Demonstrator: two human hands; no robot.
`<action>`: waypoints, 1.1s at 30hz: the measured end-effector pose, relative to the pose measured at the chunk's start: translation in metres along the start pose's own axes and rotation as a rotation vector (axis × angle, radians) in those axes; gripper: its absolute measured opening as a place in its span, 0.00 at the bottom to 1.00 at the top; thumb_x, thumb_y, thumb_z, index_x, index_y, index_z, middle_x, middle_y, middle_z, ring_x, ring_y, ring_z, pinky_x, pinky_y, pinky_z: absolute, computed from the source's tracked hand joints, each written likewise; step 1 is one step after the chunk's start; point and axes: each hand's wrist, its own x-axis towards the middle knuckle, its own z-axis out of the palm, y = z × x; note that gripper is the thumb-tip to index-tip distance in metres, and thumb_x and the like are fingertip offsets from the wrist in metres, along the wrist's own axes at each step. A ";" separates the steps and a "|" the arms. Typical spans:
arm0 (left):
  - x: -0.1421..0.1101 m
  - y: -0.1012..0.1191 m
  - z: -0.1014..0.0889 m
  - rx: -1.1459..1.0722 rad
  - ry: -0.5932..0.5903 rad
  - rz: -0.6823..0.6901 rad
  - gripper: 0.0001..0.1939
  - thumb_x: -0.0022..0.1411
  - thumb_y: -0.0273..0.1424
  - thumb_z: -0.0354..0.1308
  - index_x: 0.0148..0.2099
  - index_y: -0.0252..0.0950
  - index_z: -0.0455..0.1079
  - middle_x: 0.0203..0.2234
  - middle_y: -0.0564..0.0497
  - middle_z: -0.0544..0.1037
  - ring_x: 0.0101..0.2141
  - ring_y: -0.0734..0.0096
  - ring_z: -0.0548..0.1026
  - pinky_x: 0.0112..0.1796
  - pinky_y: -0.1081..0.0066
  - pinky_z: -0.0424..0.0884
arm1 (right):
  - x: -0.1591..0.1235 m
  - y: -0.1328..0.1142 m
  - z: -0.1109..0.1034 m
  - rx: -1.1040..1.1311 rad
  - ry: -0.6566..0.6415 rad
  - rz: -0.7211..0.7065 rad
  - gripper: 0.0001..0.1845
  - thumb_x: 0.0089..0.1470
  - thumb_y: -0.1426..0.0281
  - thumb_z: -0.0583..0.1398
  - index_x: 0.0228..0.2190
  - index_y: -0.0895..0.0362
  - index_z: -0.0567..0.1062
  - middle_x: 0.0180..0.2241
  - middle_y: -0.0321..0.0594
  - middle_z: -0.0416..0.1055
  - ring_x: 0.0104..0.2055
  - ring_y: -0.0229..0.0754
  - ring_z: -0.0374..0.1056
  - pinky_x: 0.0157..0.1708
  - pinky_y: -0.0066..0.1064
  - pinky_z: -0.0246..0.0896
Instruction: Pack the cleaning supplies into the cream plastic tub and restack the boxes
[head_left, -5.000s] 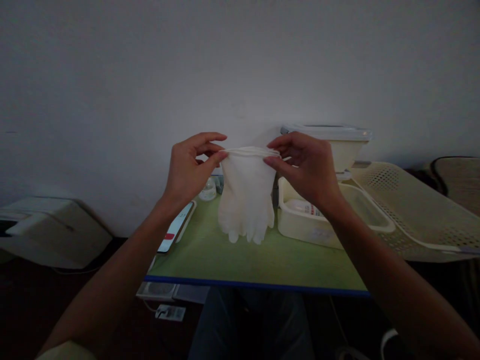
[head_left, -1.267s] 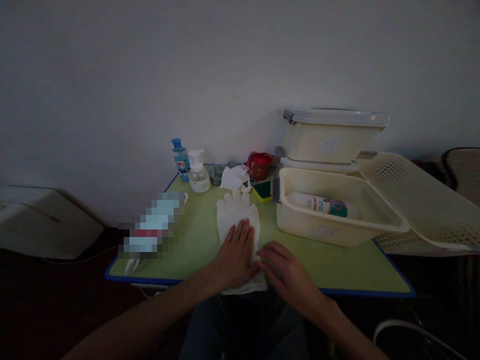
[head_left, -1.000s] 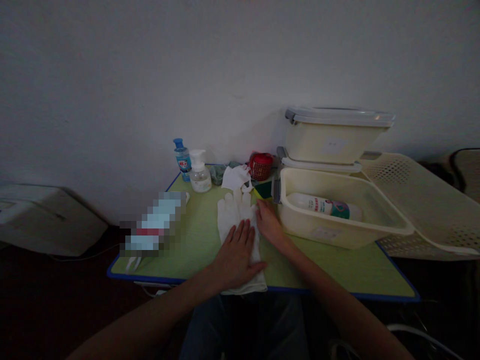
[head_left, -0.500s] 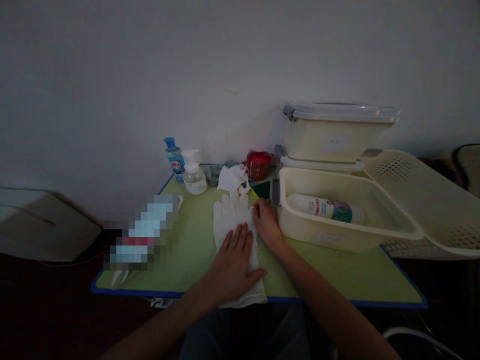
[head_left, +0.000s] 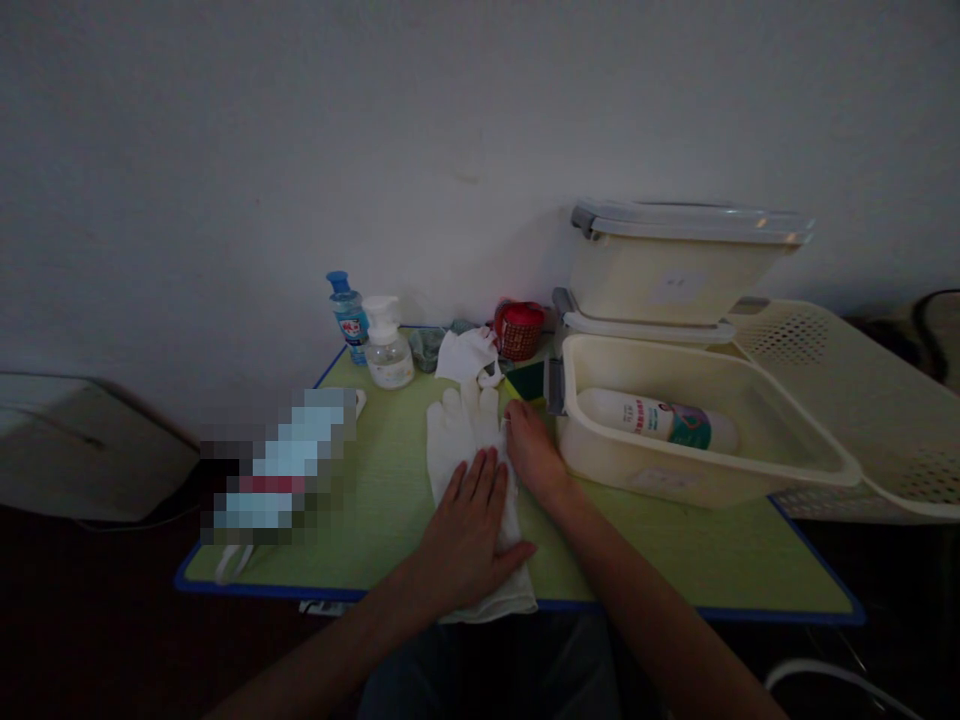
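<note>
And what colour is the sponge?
The sponge is dark green and yellow, seen in the head view.

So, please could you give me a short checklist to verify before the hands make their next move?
1. Left hand lying flat on the white glove: ok.
2. Right hand at the glove's side edge: ok.
3. Right hand gripping the fabric: cannot tell.
4. Glove wholly inside the table: not ok, its cuff reaches over the near edge.
5. Bottle lying inside the open bin: ok.
</note>
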 end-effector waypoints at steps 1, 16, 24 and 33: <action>0.000 0.000 0.000 -0.001 0.000 0.000 0.43 0.59 0.54 0.39 0.63 0.24 0.44 0.62 0.33 0.45 0.62 0.53 0.42 0.59 0.54 0.45 | -0.001 -0.001 0.000 -0.007 -0.006 0.001 0.17 0.48 0.86 0.46 0.37 0.61 0.67 0.40 0.48 0.67 0.40 0.40 0.64 0.40 0.29 0.58; -0.001 -0.001 -0.006 -0.039 -0.022 0.010 0.41 0.57 0.54 0.44 0.64 0.34 0.46 0.63 0.36 0.41 0.62 0.52 0.41 0.58 0.52 0.45 | -0.002 -0.002 -0.004 -0.127 -0.048 0.048 0.23 0.49 0.87 0.43 0.42 0.60 0.65 0.41 0.46 0.69 0.40 0.39 0.66 0.37 0.27 0.58; -0.001 -0.002 -0.005 -0.066 -0.021 0.004 0.41 0.55 0.54 0.48 0.64 0.37 0.47 0.64 0.39 0.40 0.62 0.51 0.41 0.58 0.51 0.45 | 0.001 -0.003 0.000 -0.219 -0.053 0.031 0.16 0.51 0.85 0.47 0.39 0.63 0.67 0.42 0.52 0.66 0.43 0.43 0.64 0.41 0.31 0.58; -0.001 -0.002 -0.005 -0.059 -0.037 0.012 0.43 0.54 0.56 0.47 0.64 0.37 0.47 0.64 0.38 0.40 0.62 0.50 0.40 0.58 0.50 0.45 | 0.001 -0.005 -0.007 -0.276 -0.059 0.041 0.17 0.52 0.85 0.46 0.41 0.64 0.67 0.41 0.53 0.68 0.43 0.46 0.65 0.42 0.35 0.59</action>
